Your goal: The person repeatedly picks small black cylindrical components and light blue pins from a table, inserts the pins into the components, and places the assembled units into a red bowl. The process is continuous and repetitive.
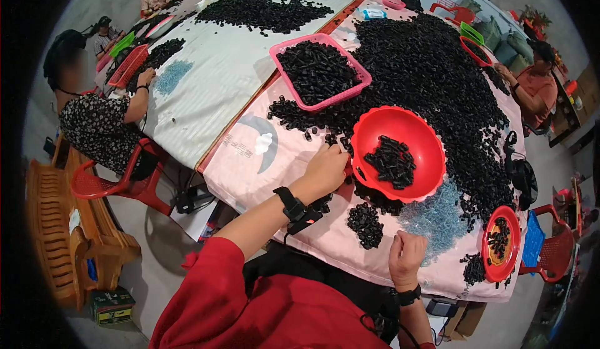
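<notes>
My left hand [328, 169] is at the left side of a scalloped red plastic bowl [428, 155]. Its fingers are bent at the edge of the loose black pieces, and a small black plastic piece [331, 139] shows at the fingertips. Short black cylindrical parts [390, 161] lie together inside the bowl. My right hand [407, 258] is closed beside a heap of small silvery-blue pins [440, 214]; whatever its fingers hold is too small to make out. Between my hands, a small pile of black pieces [365, 225] rests on the pink cloth [300, 221].
A pink basket [281, 52] full of black parts stands ahead. A large black heap [406, 55] spreads behind the bowl. At right are a red-rimmed plate [514, 255] and a red chair [559, 242]. People sit around the table, one at left [100, 121], another at right [540, 89].
</notes>
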`<state>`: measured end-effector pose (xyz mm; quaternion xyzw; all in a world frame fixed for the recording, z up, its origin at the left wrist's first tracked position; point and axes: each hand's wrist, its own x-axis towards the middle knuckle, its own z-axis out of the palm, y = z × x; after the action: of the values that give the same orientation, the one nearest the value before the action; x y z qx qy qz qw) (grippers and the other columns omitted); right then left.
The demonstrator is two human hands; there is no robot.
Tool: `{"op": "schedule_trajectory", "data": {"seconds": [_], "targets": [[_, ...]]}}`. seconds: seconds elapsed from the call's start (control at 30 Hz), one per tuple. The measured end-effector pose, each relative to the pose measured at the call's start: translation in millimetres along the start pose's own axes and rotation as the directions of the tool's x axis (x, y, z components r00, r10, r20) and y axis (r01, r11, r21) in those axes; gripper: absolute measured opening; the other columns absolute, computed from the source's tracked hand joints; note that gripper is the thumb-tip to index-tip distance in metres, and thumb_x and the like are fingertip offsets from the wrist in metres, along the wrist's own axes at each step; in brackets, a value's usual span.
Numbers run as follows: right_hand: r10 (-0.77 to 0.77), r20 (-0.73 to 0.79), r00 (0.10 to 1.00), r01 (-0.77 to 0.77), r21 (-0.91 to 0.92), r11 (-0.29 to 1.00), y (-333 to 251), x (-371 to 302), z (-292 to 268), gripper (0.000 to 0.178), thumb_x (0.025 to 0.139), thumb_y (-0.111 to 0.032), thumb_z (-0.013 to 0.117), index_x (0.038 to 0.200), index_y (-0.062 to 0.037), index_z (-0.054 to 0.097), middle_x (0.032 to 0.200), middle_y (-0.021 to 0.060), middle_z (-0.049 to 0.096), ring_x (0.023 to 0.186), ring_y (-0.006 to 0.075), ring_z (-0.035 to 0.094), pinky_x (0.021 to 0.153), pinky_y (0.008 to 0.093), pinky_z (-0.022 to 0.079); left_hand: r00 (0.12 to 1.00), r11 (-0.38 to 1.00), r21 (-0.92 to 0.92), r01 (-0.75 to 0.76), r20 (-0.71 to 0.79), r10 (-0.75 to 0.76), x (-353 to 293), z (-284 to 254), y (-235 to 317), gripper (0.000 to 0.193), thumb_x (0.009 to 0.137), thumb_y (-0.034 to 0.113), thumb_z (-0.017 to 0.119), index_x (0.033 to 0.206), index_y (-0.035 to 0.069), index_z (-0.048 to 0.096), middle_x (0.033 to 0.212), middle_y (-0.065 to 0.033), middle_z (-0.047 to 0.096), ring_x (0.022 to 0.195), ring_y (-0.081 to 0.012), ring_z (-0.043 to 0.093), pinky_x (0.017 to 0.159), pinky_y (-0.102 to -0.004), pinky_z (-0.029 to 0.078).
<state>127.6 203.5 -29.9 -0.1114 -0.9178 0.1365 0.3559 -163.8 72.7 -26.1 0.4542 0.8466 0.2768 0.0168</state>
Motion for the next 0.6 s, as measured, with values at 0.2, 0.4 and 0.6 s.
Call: {"op": "schedule_trajectory", "data": {"seconds": [0.2,0.4,0.6], "targets": [[0.015,0.027,1.0,-0.015,-0.013,1.0,3,-5,1,0.019,0.088,0.003,0.073,0.106,-0.0025,0.068,0.089,0.012,0.064,0.082,0.0328,0.059,0.078,0.0447,0.044,0.993,0.999,0.019,-0.051,0.11,0.049,-9,-5,-2,0.02,0.086,0.01,0.07,0.105,0.005,0.075,0.105,-0.015,0.065,0.108,-0.0372,0.058,0.095,-0.0453,0.051],[0.024,0.03,0.999,-0.023,-0.016,1.0,2,-4,1,0.02,0.088,0.004,0.073,0.105,-0.0026,0.068,0.088,0.0122,0.064,0.082,0.0329,0.06,0.077,0.0444,0.044,0.992,0.998,0.002,-0.063,0.107,0.062,-15,-19,8,0.022,0.086,0.002,0.063,0.105,0.004,0.074,0.1,-0.0167,0.067,0.103,-0.0399,0.061,0.093,-0.0476,0.051],[0.009,0.021,1.0,-0.009,-0.011,1.0,2,-3,2,0.02,0.087,0.004,0.074,0.104,-0.0027,0.068,0.089,0.0123,0.064,0.081,0.0329,0.059,0.076,0.0445,0.044,1.0,0.992,-0.127,-0.022,0.013,0.023,10,10,-7,0.027,0.088,-0.003,0.053,0.106,0.002,0.073,0.1,-0.0238,0.067,0.1,-0.0438,0.063,0.091,-0.0496,0.052]]}}
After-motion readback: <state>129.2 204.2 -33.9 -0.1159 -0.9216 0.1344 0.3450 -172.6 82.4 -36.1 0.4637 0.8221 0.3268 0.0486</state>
